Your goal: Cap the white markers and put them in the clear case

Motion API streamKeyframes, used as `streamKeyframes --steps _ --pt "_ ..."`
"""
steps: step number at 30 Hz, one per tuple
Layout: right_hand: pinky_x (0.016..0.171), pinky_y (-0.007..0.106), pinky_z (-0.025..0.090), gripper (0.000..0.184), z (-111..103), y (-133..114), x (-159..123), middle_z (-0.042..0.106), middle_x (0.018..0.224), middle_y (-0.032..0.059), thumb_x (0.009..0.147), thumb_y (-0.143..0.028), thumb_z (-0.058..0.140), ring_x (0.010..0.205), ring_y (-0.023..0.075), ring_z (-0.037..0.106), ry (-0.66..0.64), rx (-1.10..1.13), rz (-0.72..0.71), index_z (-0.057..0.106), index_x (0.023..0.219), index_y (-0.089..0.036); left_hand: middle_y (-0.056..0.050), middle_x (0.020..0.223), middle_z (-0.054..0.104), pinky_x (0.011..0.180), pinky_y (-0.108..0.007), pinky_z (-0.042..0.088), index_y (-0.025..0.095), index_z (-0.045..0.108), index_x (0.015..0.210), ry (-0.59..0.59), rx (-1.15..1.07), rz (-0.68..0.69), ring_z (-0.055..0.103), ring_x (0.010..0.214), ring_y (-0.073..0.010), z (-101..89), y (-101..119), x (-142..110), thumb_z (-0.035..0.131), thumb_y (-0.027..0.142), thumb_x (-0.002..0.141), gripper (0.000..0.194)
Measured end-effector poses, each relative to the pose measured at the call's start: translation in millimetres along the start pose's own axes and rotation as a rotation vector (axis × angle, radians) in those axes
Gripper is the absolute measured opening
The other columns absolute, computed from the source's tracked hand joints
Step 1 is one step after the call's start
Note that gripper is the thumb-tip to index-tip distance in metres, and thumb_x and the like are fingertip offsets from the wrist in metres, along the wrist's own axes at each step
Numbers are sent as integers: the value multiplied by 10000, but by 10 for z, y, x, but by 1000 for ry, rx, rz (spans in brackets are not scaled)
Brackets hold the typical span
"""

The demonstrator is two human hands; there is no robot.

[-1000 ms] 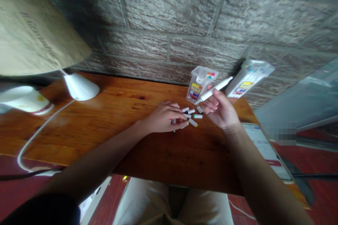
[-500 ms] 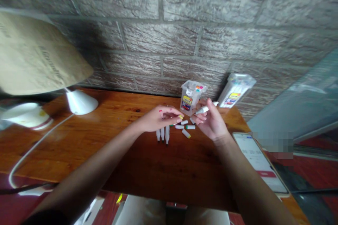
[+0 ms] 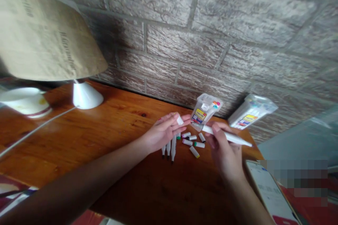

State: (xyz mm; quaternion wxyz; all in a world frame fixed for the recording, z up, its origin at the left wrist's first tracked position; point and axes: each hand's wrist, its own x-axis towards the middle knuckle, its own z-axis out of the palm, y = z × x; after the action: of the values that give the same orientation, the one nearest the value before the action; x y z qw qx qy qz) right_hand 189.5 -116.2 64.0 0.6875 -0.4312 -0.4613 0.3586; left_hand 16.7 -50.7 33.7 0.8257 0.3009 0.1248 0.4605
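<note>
My left hand [image 3: 162, 132] pinches a small white marker cap [image 3: 180, 120] between thumb and fingers, lifted just above the wooden table [image 3: 111, 137]. My right hand [image 3: 224, 147] grips a white marker [image 3: 229, 137] lying roughly level, its uncapped tip pointing left toward the cap. Below my left hand lie three uncapped white markers [image 3: 169, 149] side by side. Several loose caps [image 3: 194, 143] with coloured ends are scattered between my hands.
A clear plastic marker box [image 3: 204, 111] stands open by the brick wall; a second clear box [image 3: 250, 114] leans to its right. A white lamp base [image 3: 86, 96] with a paper-covered shade [image 3: 39, 38] sits at left. A phone [image 3: 271, 193] lies at the right edge.
My left hand lifted a white cap off the table. My right hand turned the marker so its tip points left, toward the cap. The camera view shifted closer and tilted.
</note>
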Motion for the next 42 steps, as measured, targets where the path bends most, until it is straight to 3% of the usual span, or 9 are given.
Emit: streamKeyframes --steps 5,10,14,18,24,30,39,42 --pt "578 267 560 127 29 -17 -102 780 813 30 847 -345 756 645 162 697 -3 -433 -293 776 871 -222 -41 1227 746 1090 -360 452 217 738 909 5 -15 -34 650 1218 -200 -5 -18 5 676 350 934 149" --pt "712 315 621 96 60 33 -139 805 907 33 862 -242 740 750 191 752 -64 -554 -464 778 950 -232 -67 1270 724 1130 -393 432 197 733 963 27 69 -37 615 1278 -235 -23 -40 26 667 420 929 235" --pt "780 328 626 143 58 77 -133 805 985 49 870 -234 736 828 200 761 -113 -591 -476 774 1007 -228 -70 1148 765 1112 -433 453 179 689 858 -34 41 -10 655 1225 -255 -14 -57 22 738 401 875 227" --pt "751 320 625 136 82 91 -126 803 983 56 878 -240 726 811 200 760 -136 -618 -470 769 1004 -216 -54 1138 771 1115 -417 449 189 659 827 -85 20 16 672 1199 -234 15 -45 13 764 366 854 207" --pt "654 298 581 104 84 95 -150 788 846 50 883 -282 715 687 186 723 -24 -686 -488 766 923 -201 -60 1102 780 1148 -436 398 186 639 806 -44 56 33 653 1232 -237 -8 -39 27 756 346 866 208" --pt "576 289 533 126 -19 80 -109 752 743 31 880 -315 708 615 181 689 94 -580 -393 759 854 -203 -52 1259 735 1150 -425 374 212 696 891 -55 88 73 554 1360 -229 -15 84 20 682 386 925 177" --pt "556 289 534 149 23 52 -156 741 712 23 878 -339 718 565 167 665 75 -569 -379 761 880 -196 -52 1219 750 1114 -439 403 209 663 855 -92 92 47 569 1342 -247 12 53 -7 722 367 890 172" --pt "600 301 565 128 26 49 -158 767 773 33 889 -317 709 623 179 700 45 -591 -415 758 902 -199 -53 1141 774 1093 -441 431 199 640 833 -53 97 43 613 1285 -246 34 45 -11 747 369 869 204"
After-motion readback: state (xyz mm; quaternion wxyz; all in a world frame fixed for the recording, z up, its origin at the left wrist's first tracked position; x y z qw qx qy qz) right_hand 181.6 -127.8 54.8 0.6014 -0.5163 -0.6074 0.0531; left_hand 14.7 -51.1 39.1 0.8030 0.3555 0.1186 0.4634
